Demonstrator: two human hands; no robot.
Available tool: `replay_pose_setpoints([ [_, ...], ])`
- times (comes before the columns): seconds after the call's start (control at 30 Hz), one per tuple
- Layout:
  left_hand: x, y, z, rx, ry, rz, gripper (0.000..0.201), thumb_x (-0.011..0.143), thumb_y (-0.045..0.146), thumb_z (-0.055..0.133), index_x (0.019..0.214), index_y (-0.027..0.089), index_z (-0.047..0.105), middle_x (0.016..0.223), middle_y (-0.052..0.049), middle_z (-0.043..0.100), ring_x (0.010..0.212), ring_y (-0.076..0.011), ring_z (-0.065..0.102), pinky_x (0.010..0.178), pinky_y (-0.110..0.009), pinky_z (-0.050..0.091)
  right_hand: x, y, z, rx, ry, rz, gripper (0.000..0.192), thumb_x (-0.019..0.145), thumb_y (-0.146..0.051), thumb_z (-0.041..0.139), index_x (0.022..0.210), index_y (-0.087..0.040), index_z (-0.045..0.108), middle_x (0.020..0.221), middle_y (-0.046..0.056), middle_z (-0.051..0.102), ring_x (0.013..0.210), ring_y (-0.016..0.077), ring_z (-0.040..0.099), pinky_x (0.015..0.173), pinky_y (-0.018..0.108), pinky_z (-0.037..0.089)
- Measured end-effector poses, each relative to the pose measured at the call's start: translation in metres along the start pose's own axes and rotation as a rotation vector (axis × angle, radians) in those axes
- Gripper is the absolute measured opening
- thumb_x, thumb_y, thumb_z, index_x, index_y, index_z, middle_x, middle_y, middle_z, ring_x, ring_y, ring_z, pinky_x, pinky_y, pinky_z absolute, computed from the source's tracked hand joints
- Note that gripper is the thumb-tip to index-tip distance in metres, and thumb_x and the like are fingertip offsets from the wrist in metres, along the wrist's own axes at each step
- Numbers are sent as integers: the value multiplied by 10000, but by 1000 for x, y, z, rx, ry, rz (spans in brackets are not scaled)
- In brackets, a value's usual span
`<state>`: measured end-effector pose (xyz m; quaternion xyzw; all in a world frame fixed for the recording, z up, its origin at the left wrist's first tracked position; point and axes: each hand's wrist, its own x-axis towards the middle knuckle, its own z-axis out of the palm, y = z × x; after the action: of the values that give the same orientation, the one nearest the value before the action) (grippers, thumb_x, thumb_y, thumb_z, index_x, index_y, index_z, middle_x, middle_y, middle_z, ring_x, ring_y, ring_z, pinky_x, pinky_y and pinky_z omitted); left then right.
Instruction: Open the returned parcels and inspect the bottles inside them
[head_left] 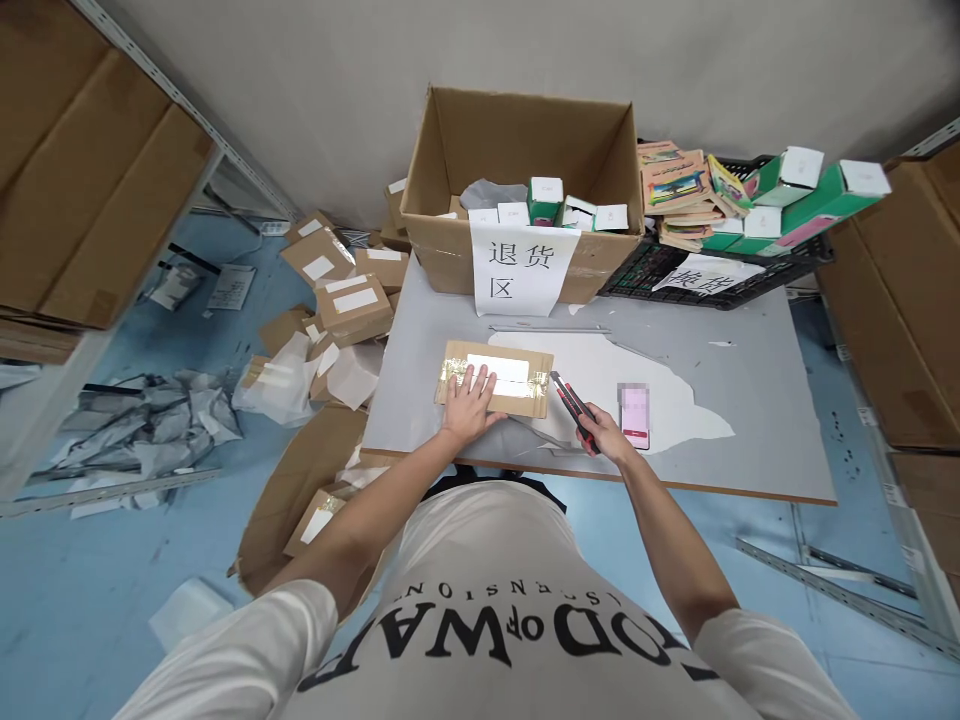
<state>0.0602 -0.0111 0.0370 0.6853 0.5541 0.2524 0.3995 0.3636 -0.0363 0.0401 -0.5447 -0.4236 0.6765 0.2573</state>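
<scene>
Now | left hand [471,405] fingers spread flat on one parcel [495,378] | right hand [606,436] fingers gripping one box cutter [571,403]

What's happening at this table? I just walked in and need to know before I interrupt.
A person stands at a grey table. Their left hand lies flat on a small taped cardboard parcel, and their right hand grips a box cutter pointed toward the parcel's right end. A phone lies beside it. Behind stands an open carton of small boxes, bearing a paper sign. More parcels lie piled on the floor.
</scene>
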Motion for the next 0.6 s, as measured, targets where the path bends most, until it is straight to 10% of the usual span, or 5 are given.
replay_pose_setpoints([
  [0.6, 2, -3, 4, 818, -59, 48, 788, 874, 668, 306, 1494, 189, 222, 1558, -109, 179, 1438, -367, 71, 1119, -610, 74, -36, 20, 6, -148, -67, 83, 387, 837, -597, 486, 921, -223, 433, 519, -85, 532, 295, 81, 410, 306, 198, 267],
])
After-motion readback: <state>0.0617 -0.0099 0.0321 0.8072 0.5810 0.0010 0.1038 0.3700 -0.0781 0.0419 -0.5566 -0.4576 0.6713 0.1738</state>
